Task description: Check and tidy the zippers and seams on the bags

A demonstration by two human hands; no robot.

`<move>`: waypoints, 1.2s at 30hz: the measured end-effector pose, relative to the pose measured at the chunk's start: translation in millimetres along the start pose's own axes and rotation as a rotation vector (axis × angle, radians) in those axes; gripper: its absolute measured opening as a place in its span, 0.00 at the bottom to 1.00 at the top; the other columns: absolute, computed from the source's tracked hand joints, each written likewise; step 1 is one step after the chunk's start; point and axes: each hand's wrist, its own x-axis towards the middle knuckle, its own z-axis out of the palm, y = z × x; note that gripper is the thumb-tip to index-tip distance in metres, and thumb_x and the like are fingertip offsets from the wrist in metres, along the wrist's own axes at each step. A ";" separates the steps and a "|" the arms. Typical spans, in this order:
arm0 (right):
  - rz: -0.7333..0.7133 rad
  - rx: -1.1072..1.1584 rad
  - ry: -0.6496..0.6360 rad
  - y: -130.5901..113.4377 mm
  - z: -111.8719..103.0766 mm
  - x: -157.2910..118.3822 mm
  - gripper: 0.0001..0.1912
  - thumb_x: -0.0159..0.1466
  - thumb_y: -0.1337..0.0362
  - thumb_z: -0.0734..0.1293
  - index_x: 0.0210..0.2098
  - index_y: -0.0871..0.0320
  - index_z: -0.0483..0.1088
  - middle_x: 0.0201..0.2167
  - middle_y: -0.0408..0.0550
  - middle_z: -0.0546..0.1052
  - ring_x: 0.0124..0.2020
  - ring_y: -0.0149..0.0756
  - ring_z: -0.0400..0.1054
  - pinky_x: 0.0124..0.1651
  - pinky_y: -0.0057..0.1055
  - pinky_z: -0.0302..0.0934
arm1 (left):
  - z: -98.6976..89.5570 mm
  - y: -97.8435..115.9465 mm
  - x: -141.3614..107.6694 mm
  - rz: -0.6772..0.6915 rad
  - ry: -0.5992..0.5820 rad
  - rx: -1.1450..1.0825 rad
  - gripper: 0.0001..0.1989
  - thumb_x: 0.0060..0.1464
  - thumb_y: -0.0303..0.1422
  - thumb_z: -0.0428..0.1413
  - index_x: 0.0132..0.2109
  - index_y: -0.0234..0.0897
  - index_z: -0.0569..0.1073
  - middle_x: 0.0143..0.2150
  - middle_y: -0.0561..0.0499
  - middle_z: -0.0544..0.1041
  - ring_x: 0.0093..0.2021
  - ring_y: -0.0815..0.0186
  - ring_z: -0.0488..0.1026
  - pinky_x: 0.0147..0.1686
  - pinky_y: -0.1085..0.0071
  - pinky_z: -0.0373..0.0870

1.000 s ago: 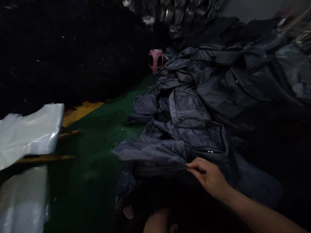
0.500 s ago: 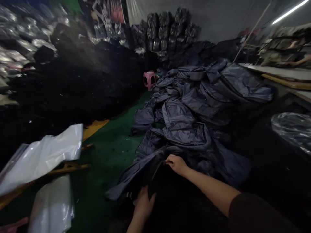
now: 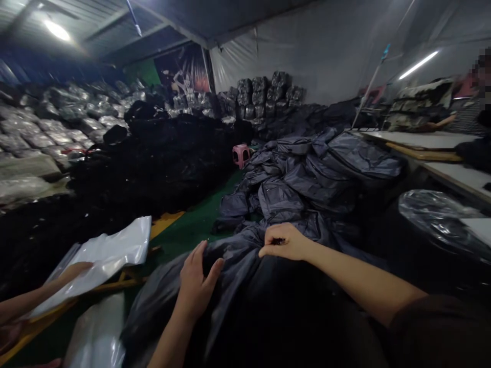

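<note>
A dark grey backpack [image 3: 164, 291] of thin fabric spreads out before me at the bottom of the view, its lower part lost in shadow. My right hand [image 3: 286, 242] pinches its upper edge between thumb and fingers, and the cloth gathers in folds there. On the bag's left side, my left hand [image 3: 196, 278] rests with its thumb and fingers apart, touching the fabric without gripping it. Just beyond both hands lies a heap of similar grey backpacks [image 3: 282, 199] with dark zips.
At left, another person's hand [image 3: 79, 268] touches white plastic bags [image 3: 123, 245] on a yellow wooden frame. A black heap [image 3: 153, 158] flanks the green floor [image 3: 195, 212]. A pink stool [image 3: 241, 156] stands behind. Clear plastic [image 3: 433, 209] and a worktable [image 3: 414, 138] are right.
The left hand has come up from below the cloth onto the bag. The backpack now spreads wider and nearer. My view has tilted up, and another person's arm has appeared at left.
</note>
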 end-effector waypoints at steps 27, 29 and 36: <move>0.687 0.298 0.287 -91.0 75.7 -160.4 0.13 0.63 0.57 0.62 0.26 0.59 0.63 0.23 0.39 0.63 0.27 0.30 0.58 0.31 0.25 0.54 | 4.3 75.4 -149.8 -0.581 -0.246 -0.747 0.23 0.49 0.45 0.55 0.47 0.34 0.73 0.45 0.48 0.78 0.51 0.56 0.70 0.51 0.66 0.65; 0.705 0.319 0.253 -80.7 78.2 -156.5 0.14 0.64 0.57 0.60 0.26 0.58 0.61 0.23 0.38 0.62 0.27 0.30 0.57 0.30 0.25 0.53 | 5.4 69.6 -143.5 -0.583 -0.264 -0.733 0.23 0.49 0.46 0.54 0.47 0.34 0.73 0.44 0.48 0.78 0.51 0.56 0.71 0.52 0.65 0.64; 0.680 0.383 0.081 -46.9 81.2 -148.4 0.07 0.60 0.63 0.65 0.28 0.60 0.66 0.24 0.39 0.66 0.27 0.29 0.56 0.30 0.25 0.49 | 11.2 44.3 -117.1 -0.596 -0.281 -0.641 0.22 0.49 0.47 0.54 0.45 0.35 0.74 0.40 0.50 0.79 0.51 0.57 0.71 0.47 0.68 0.68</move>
